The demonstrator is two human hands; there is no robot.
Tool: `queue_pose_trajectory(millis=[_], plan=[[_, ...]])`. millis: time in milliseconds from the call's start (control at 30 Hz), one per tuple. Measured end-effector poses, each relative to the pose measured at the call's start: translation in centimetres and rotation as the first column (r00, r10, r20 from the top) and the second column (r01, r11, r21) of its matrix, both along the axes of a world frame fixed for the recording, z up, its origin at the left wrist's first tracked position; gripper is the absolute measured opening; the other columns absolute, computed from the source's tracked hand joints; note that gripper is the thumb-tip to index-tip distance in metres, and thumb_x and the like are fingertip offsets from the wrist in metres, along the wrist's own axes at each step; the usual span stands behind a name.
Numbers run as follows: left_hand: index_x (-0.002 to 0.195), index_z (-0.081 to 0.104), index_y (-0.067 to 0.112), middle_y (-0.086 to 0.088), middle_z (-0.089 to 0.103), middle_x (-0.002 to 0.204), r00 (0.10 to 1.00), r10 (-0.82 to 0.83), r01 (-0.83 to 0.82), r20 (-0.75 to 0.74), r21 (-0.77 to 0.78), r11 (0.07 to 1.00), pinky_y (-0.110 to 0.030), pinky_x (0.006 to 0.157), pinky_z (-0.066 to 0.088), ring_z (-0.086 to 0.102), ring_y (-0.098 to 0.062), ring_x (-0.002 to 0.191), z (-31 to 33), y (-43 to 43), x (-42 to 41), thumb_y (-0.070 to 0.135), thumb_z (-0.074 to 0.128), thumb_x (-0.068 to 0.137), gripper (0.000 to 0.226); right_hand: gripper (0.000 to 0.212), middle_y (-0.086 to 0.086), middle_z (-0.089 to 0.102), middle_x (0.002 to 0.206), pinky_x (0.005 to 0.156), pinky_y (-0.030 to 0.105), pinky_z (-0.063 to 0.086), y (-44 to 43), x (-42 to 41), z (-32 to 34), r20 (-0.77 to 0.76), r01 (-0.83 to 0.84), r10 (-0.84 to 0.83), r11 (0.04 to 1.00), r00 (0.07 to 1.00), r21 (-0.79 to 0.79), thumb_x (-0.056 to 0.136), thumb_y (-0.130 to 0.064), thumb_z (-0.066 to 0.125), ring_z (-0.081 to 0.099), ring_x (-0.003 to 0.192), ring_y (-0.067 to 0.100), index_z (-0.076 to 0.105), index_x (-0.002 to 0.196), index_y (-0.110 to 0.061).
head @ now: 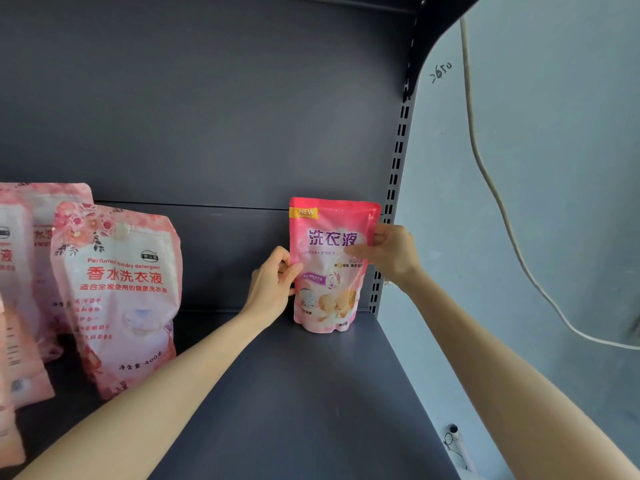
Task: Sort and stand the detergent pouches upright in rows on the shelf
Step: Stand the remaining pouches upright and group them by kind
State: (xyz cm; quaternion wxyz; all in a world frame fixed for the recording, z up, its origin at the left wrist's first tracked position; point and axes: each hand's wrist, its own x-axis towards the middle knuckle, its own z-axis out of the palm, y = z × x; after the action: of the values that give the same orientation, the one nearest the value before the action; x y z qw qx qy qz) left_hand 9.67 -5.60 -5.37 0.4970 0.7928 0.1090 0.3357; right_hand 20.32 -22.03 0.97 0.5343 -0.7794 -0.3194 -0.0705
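Pink pouch [330, 237], one: left hand [273, 285], right hand [391, 254] holding; floral pouches [121, 289], four.

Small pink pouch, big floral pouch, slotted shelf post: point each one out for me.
small pink pouch [327, 268], head view, middle of its front
big floral pouch [119, 296], head view, middle of its front
slotted shelf post [394, 171], head view, slotted strip partway up

Pale blue wall [571, 168], white cable [469, 98] hanging down it, handwritten number [440, 71]
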Motion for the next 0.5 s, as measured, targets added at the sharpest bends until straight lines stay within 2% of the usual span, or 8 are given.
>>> queue_pose_trajectory(millis=[67, 200, 333, 433, 500], plan=[[0.088, 0.047, 0.004, -0.01, 0.062, 0.092, 1.0, 0.005, -0.005, -0.001, 0.009, 1.0, -0.029, 0.072, 0.057, 0.064, -0.021, 0.091, 0.1, -0.1, 0.0, 0.018, 0.053, 0.095, 0.017, 0.025, 0.007, 0.072, 0.089, 0.065, 0.025, 0.058, 0.0, 0.1, 0.0, -0.002, -0.002, 0.002, 1.0, 1.0, -0.008, 0.074, -0.004, 0.078, 0.069, 0.079, 0.023, 0.069, 0.097, 0.001], [0.085, 0.05, 0.009, -0.006, 0.063, 0.09, 0.999, 0.026, -0.026, -0.024, 0.017, 1.0, -0.029, 0.068, 0.057, 0.065, -0.02, 0.088, 0.4, 0.0, -0.2, 0.018, 0.057, 0.093, 0.013, 0.026, 0.005, 0.072, 0.092, 0.077, 0.037, 0.059, -0.1, 0.2, 0.2, -0.015, -0.028, 0.027, 0.999, 1.0, -0.043, 0.074, -0.007, 0.078, 0.07, 0.085, 0.025, 0.068, 0.098, -0.005], [0.094, 0.053, 0.009, -0.005, 0.065, 0.093, 0.997, 0.042, -0.038, -0.07, 0.07, 0.997, -0.033, 0.069, 0.058, 0.066, -0.02, 0.088, 0.7, 0.1, -0.7, 0.018, 0.057, 0.093, 0.01, 0.026, 0.003, 0.072, 0.095, 0.079, 0.036, 0.058, -0.1, -0.2, 0.3, 0.023, -0.017, 0.02, 0.994, 1.0, -0.109, 0.078, -0.012, 0.076, 0.069, 0.086, 0.023, 0.067, 0.101, -0.008], [0.095, 0.054, 0.012, -0.004, 0.065, 0.092, 0.992, 0.057, -0.041, -0.11, 0.142, 0.989, -0.042, 0.075, 0.058, 0.065, -0.021, 0.088, 0.9, 0.1, -1.1, 0.019, 0.057, 0.093, 0.008, 0.023, 0.004, 0.071, 0.096, 0.069, 0.026, 0.054, -0.1, -0.6, 0.6, 0.046, 0.018, -0.009, 0.981, 0.999, -0.195, 0.081, -0.018, 0.074, 0.066, 0.083, 0.02, 0.065, 0.101, -0.009], [0.098, 0.055, 0.014, -0.004, 0.066, 0.095, 0.989, 0.066, -0.041, -0.132, 0.186, 0.982, -0.042, 0.079, 0.056, 0.064, -0.019, 0.089, 1.1, 0.1, -1.3, 0.022, 0.057, 0.093, 0.01, 0.025, 0.005, 0.069, 0.094, 0.063, 0.023, 0.049, -0.2, -0.8, 0.8, 0.074, 0.062, -0.043, 0.961, 0.996, -0.27, 0.083, -0.024, 0.071, 0.062, 0.079, 0.02, 0.064, 0.101, -0.009]])
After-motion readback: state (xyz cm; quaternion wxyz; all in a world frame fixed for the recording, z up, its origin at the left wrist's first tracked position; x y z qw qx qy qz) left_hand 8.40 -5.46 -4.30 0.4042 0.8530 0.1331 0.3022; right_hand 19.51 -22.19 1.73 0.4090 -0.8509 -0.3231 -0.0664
